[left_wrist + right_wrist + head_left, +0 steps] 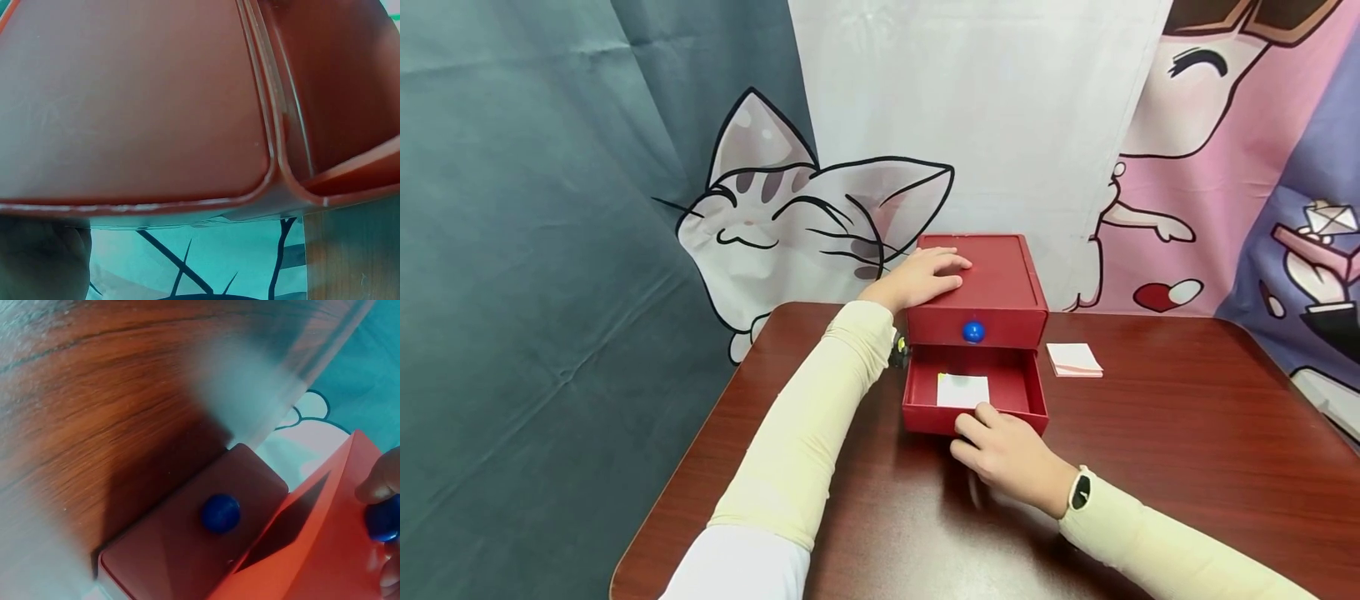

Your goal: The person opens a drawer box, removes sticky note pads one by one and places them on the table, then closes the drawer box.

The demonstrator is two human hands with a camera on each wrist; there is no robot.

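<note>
A red two-drawer box stands on the table, its upper drawer in and its lower drawer pulled out. My left hand rests on the left part of the box's top with the fingers spread. In the left wrist view the box top fills the left side. My right hand is at the lower drawer's front; in the right wrist view its fingers pinch a blue knob. In the head view this hand hides that knob. A white paper pad lies inside the lower drawer. Another blue knob shows on the upper drawer.
A white pad of paper with a pinkish edge lies on the wooden table, right of the box. Some small dark object with a yellow spot is partly hidden at the box's left side. Behind the table hangs a printed curtain.
</note>
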